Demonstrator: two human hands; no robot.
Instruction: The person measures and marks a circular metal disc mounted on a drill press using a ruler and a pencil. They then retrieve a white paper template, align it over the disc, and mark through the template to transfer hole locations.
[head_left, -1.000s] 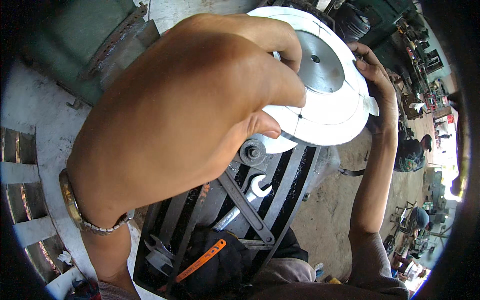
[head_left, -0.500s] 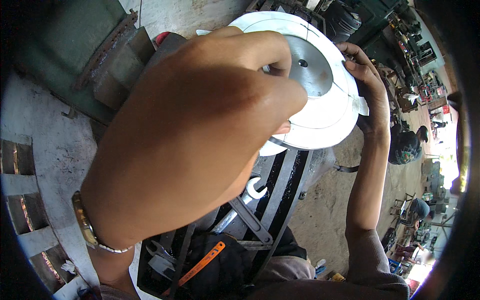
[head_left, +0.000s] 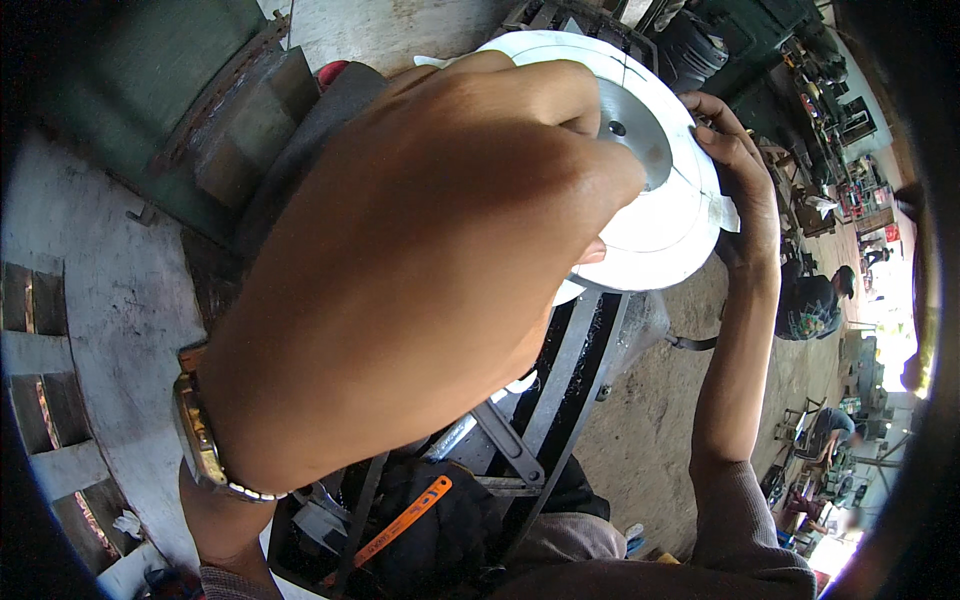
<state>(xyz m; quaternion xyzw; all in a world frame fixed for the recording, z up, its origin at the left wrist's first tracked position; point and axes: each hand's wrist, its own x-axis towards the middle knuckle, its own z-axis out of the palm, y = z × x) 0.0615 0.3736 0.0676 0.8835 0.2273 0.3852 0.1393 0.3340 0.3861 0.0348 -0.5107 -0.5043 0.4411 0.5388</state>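
Left hand (head_left: 420,270) hides white disc (head_left: 650,180); orange tool (head_left: 400,525) below.

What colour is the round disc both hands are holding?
White around the disc, with a bare grey metal centre and a small hole; the head view shows it.

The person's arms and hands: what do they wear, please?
Both hands are bare, without gloves. The left hand has a gold-coloured wristwatch with a metal band at the wrist. The right hand has nothing at its wrist; a grey-brown sleeve covers that arm near the elbow.
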